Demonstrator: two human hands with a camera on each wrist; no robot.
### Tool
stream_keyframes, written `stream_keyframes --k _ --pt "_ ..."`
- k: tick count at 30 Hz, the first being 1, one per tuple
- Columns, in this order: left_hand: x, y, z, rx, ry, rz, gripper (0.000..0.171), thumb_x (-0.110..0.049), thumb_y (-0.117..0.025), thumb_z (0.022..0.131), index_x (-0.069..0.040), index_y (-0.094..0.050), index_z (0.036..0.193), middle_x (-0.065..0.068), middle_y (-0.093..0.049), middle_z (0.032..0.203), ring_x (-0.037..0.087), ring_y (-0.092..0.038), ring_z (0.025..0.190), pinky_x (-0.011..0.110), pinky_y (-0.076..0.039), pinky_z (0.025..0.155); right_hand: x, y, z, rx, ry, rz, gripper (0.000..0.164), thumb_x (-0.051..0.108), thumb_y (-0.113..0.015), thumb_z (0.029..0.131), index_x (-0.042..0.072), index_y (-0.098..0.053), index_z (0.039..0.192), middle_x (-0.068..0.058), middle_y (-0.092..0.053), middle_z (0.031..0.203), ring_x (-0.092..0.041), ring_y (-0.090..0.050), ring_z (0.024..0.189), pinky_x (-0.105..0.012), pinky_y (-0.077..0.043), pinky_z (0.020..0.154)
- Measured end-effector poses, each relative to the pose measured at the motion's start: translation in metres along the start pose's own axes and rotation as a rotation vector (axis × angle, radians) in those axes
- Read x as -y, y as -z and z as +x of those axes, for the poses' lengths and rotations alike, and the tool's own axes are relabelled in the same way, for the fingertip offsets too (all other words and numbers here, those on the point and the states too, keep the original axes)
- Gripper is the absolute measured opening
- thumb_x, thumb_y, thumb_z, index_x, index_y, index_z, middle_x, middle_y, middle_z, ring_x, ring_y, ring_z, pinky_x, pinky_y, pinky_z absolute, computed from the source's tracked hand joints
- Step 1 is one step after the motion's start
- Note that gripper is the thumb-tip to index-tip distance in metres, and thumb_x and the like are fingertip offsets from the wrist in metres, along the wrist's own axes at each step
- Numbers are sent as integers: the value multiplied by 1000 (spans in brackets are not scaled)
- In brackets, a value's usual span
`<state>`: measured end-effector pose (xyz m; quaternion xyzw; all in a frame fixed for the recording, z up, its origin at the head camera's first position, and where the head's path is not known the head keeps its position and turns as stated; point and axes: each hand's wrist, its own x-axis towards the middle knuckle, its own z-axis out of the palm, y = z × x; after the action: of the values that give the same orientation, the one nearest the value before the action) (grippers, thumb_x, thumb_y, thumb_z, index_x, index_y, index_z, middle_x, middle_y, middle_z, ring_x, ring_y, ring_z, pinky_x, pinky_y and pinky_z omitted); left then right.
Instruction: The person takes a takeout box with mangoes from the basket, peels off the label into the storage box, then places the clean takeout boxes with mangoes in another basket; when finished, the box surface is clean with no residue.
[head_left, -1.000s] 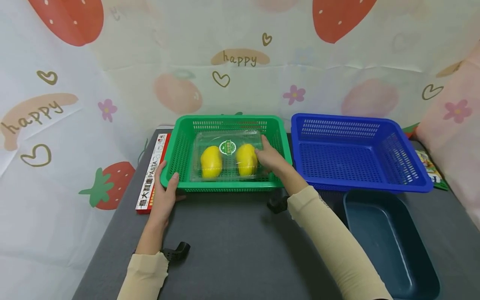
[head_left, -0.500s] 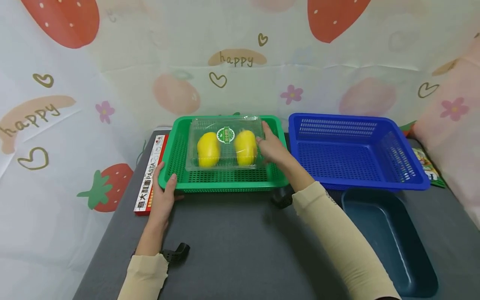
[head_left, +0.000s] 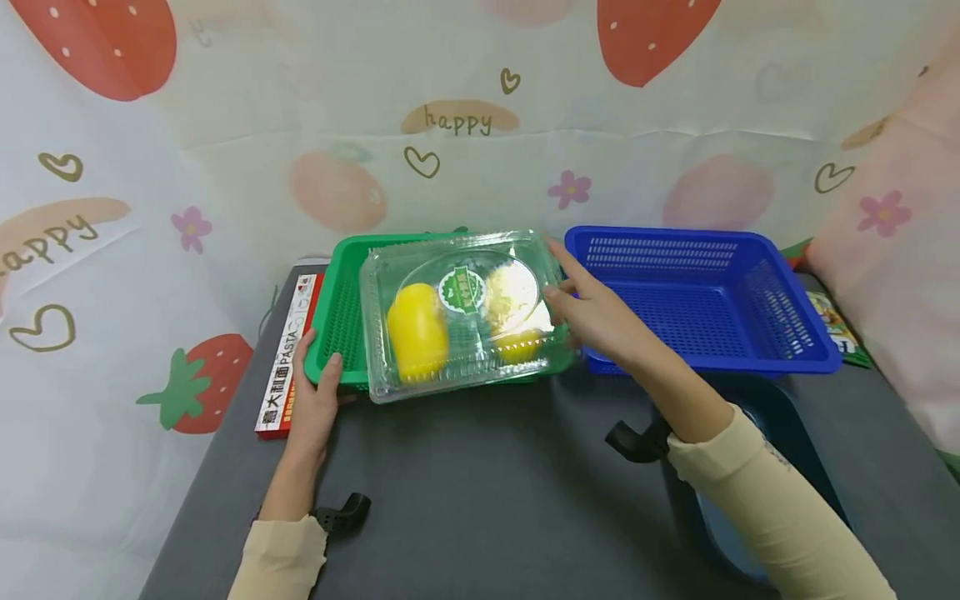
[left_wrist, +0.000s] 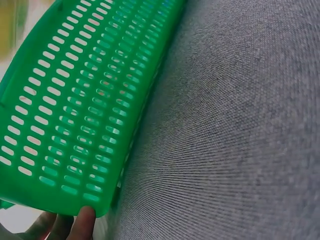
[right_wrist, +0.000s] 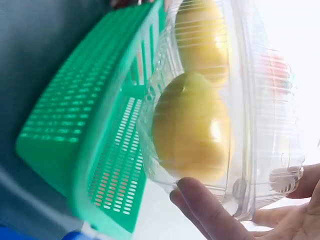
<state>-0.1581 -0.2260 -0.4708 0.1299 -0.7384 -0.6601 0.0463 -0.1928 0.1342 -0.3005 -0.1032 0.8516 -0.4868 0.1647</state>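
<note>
In the head view my left hand grips the left front corner of the green basket, thumb over the rim. Its fingertips also show against the basket's end in the left wrist view. My right hand holds a clear plastic clamshell box by its right end, raised over the basket and tilted. Inside the box are two yellow mango-like fruits, with a round green label on the lid. Glare covers part of the right fruit. In the right wrist view, fingers and thumb pinch the box at its end.
To the right stands a blue basket. A dark teal tray lies in front of it, partly hidden by my right sleeve. A pasta box lies left of the green basket. A snack packet sits beyond the blue basket.
My right hand has lifted the clamshell box out of the green basket and brought it nearer and to the right, tilting it. My left hand stays on the basket.
</note>
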Motion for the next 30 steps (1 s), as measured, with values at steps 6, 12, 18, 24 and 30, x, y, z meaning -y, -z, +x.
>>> stream_keyframes --k 6,12,18,24,30 --pt "1 1 -1 -15 -29 -19 62 -43 -47 98 -44 -12 149 5 -27 145 20 -49 100 27 -51 73 -18 3 -48 20 -52 -24 60 43 -41 101 44 -7 151 -13 -45 130 -30 -54 107 -39 -54 75" --pt "1 1 -2 -21 -59 -13 59 -43 -46 99 -43 -13 148 3 -27 145 20 -47 110 22 -48 78 -45 -1 -88 48 -140 15 66 52 -42 98 32 -13 154 -14 -43 131 -31 -53 112 -43 -54 80" --pt "3 -3 -1 -10 -96 -12 59 -39 -46 100 -41 -14 149 2 -26 147 23 -43 121 18 -46 81 -70 -10 -120 79 -231 116 70 54 -44 97 26 -15 154 -17 -26 151 -41 -45 126 -46 -52 82" --pt "0 -5 -2 -4 -72 10 59 -42 -45 99 -45 -13 148 3 -23 149 25 -45 115 21 -49 77 -99 -31 -146 70 -350 267 70 47 -51 96 22 -20 153 -23 -16 155 -48 -41 128 -48 -54 76" --pt "-1 -4 -3 -23 -47 9 58 -40 -45 100 -45 -13 148 2 -19 152 26 -45 115 25 -51 77 -120 -51 -154 25 -419 335 71 43 -54 96 16 -21 153 -28 -23 150 -46 -49 121 -47 -55 72"
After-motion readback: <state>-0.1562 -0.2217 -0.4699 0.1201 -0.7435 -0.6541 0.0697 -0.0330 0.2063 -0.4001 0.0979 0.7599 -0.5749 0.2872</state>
